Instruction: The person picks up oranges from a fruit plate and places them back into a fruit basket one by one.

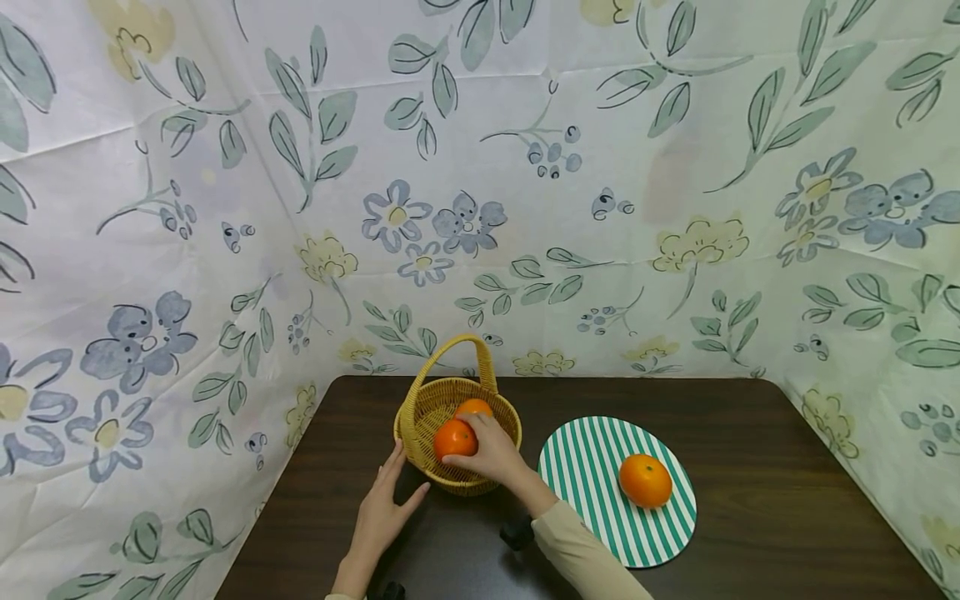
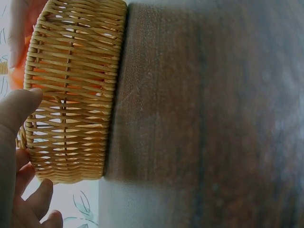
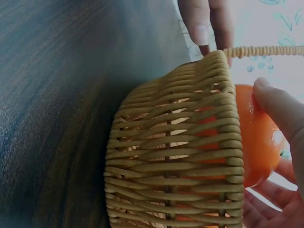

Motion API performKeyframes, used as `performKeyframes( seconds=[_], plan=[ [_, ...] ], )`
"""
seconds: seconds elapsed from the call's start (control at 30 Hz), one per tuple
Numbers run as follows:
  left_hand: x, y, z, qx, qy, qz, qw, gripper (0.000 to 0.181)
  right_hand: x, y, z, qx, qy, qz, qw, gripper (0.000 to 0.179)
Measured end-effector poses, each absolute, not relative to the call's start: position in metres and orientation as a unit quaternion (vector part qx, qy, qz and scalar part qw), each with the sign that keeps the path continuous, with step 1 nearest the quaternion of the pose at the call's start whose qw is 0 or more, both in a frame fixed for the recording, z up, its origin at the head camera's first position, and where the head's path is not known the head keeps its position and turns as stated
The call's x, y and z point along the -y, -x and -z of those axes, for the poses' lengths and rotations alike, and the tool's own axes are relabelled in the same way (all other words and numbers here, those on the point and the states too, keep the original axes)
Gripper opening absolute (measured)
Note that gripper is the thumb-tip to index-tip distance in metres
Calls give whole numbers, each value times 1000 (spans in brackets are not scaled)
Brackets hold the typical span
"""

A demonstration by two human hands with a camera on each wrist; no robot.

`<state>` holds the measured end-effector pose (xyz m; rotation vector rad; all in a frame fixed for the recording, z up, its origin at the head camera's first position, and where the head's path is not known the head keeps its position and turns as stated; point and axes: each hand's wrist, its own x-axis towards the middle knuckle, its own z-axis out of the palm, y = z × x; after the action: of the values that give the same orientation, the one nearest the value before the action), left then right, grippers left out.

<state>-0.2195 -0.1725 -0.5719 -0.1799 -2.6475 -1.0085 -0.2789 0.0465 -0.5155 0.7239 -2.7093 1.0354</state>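
A yellow wicker basket (image 1: pixel 420 408) with an arched handle stands upright on the table. Inside its rim my right hand (image 1: pixel 487 450) holds a reddish-orange orange (image 1: pixel 454 438), thumb on the near side and fingers over the far side. The same orange (image 3: pixel 256 137) bulges above the rim in the right wrist view. Behind it in the basket lies a second orange (image 1: pixel 476 407), partly covered by the hand. My left hand (image 1: pixel 378 512) rests against the basket's left side, fingers extended and thumb spread toward its front. In the left wrist view the thumb tip overlaps the rim.
To the right of the basket lies a round green-and-white striped mat (image 1: pixel 592 475) with another orange (image 1: pixel 646 481) on it. The dark wooden table (image 1: pixel 765 483) ends at the back against a floral cloth (image 1: pixel 600 208).
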Motion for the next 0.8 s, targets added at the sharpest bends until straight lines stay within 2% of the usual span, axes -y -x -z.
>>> performKeyframes(
  seconds=[0.8],
  plan=[
    [173,221,573,919,67,355,156,73,-21,284,528,916,-223,-332,37,77]
  ],
)
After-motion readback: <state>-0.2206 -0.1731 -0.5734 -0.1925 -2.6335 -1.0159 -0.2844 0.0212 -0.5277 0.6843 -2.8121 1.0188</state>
